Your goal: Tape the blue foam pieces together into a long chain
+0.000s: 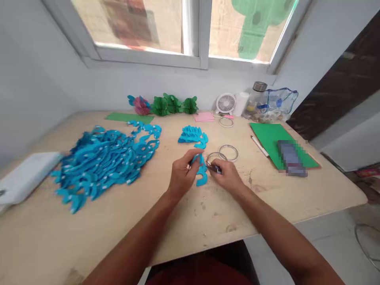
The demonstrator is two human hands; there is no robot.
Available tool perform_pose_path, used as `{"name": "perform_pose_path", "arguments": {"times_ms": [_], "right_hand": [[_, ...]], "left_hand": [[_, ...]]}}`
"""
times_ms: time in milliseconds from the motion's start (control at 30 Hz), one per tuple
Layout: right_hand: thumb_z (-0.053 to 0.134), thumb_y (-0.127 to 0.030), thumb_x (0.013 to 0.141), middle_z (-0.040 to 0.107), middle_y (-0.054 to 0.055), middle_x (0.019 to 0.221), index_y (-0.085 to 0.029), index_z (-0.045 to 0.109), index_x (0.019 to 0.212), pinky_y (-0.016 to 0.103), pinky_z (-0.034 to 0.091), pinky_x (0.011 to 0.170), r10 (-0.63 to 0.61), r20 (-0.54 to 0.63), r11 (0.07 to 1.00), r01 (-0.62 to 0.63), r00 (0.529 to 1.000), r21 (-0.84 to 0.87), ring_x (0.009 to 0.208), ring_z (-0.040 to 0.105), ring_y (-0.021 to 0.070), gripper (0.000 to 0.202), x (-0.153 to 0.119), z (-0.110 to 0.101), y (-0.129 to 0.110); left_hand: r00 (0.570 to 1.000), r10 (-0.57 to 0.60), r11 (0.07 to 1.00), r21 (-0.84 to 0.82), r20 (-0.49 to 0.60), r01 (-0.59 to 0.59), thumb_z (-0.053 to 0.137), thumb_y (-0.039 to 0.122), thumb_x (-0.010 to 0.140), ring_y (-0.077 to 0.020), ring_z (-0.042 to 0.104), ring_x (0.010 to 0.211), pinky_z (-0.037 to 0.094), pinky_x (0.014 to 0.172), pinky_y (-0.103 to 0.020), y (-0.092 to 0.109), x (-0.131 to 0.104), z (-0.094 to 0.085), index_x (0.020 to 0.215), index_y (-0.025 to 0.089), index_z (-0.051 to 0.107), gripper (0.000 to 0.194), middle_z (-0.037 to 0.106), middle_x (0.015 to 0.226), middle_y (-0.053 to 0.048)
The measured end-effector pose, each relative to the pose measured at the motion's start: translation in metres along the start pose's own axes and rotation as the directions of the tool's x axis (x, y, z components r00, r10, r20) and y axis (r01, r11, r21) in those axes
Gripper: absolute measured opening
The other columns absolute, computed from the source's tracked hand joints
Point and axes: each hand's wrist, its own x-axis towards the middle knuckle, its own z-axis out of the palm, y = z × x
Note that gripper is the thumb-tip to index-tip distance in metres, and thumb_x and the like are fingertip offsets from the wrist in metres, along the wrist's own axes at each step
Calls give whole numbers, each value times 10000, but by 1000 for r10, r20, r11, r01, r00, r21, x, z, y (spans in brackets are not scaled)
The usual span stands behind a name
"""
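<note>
- While the left hand [183,173] pinches a blue paper cutout [202,181] between thumb and fingers, the right hand [227,175] grips a small dark tool [214,169] whose exact type cannot be told.
- Between the two hands, the curved cutout hangs near the middle of the wooden table [178,229], its lower end toward the table's front edge.
- Just beyond the fingers sits a small blue paper stack [190,135]; well to the left spreads a large heap of blue paper [103,158] flecked with white.
- Two overlapping metal rings [228,145] lie near the right hand.
- Along the wall stand green paper figures [173,104], a pink-and-blue one [141,106], a white fan [226,103] and a bottle [257,99] with a gray cap.
- Beside the bottle, a clear plastic bag [286,97] bears a round blue mark [279,103], too small to read.
- At right, a phone [291,156], pixelated beyond reading, rests on a green sheet [271,136], a white pen [259,146] alongside.
</note>
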Motion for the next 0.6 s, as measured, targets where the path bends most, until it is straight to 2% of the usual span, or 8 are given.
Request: {"name": "perform_pose_path", "arguments": {"times_ms": [167,300,467,600], "right_hand": [[533,-187,741,460,-34,576,-180,511,630,206,269,528,6,16,1000,-6,1000,-4,544,392,97,114,0,-2,1],[538,-221,749,451,-33,567,-180,500,619,204,260,516,22,36,1000,-22,999,7,539,380,95,141,-1,-2,-1],[536,-238,756,447,-35,562,-178,501,621,202,254,513,33,45,999,-33,998,6,536,374,91,152,-1,-4,-4],[535,-231,759,465,-32,569,-176,512,627,206,256,517,31,51,999,-32,998,7,537,391,90,146,-1,-5,-4]], "left_hand": [[998,-2,1000,-10,59,3,466,207,826,-72,511,524,434,536,-171,-2,3,-4,1124,206,612,332,603,680,17],[986,-13,1000,30,164,9,436,212,835,-59,496,486,424,506,-160,-4,5,-7,1232,232,533,409,617,703,24],[978,-82,997,29,191,78,459,218,806,-88,526,494,430,471,-178,-7,5,-7,1042,218,667,315,644,670,8],[968,-163,986,-9,190,168,498,256,792,-96,533,489,429,449,-186,-6,6,-7,937,197,701,256,654,658,0]]}}
